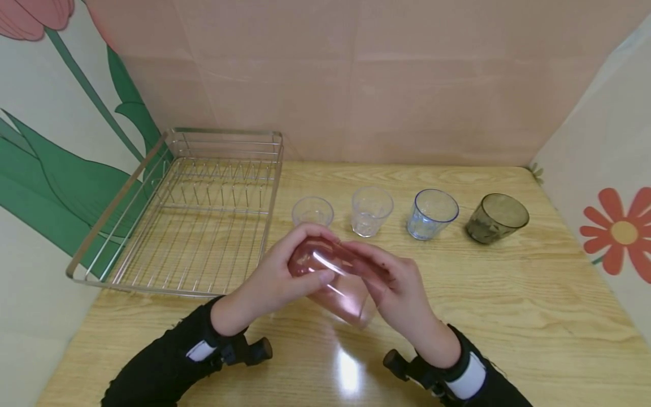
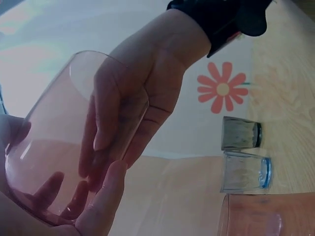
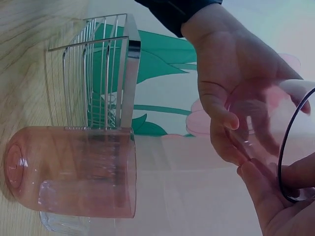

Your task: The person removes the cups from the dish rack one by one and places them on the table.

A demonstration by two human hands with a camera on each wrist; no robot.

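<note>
A transparent pink drinking glass (image 1: 316, 257) is held up in both hands, tilted on its side. My left hand (image 1: 285, 277) cradles its rounded base, the thumb lying along the wall. My right hand (image 1: 404, 288) grips the rim end, and some of its fingers show through the wall in the left wrist view. A second pink glass (image 3: 74, 172) stands upright on the table close to the hands. In the head view the hands and the held glass overlap it.
Behind the hands stands a row of glasses: two clear glasses (image 1: 372, 212), a blue-rimmed glass (image 1: 432, 215) and an olive glass (image 1: 497, 219). A metal wire dish rack (image 1: 274, 186) sits on the left of the wooden table (image 1: 508, 316), which ends at a pink backdrop.
</note>
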